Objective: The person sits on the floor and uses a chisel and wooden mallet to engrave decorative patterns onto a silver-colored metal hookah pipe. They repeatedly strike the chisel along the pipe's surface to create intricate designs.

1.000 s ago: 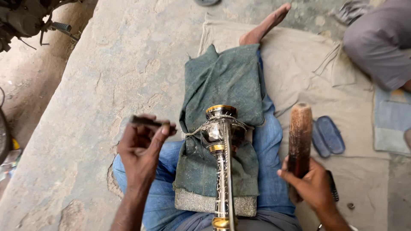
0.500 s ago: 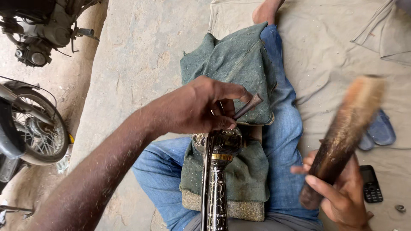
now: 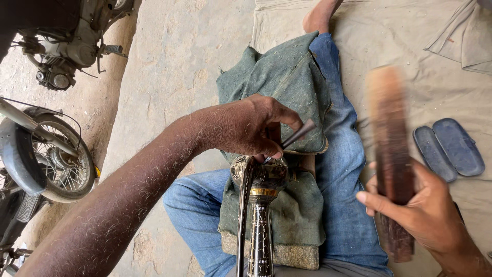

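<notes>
Biggest risk I see here is the wooden mallet [image 3: 390,154] coming down off-line: it's blurred at the right of the frame, raised over the work, and if it misses the top of the small chisel [image 3: 297,136] it lands on knuckles, or the tip skids and scars the engraved metal piece [image 3: 259,205]. That piece sits bottom centre, propped on a green cloth pad [image 3: 279,82] over the person's jeans-clad leg [image 3: 338,169], so a wobble of the knee could throw things off too. Left hand [image 3: 246,128] reaches in from the lower left, knuckles up, fingers pinched tight on the chisel with its tip down on the rounded head. Right hand [image 3: 415,205], lower right, has its fingers wrapped around the mallet's lower end, thumb across the front.
</notes>
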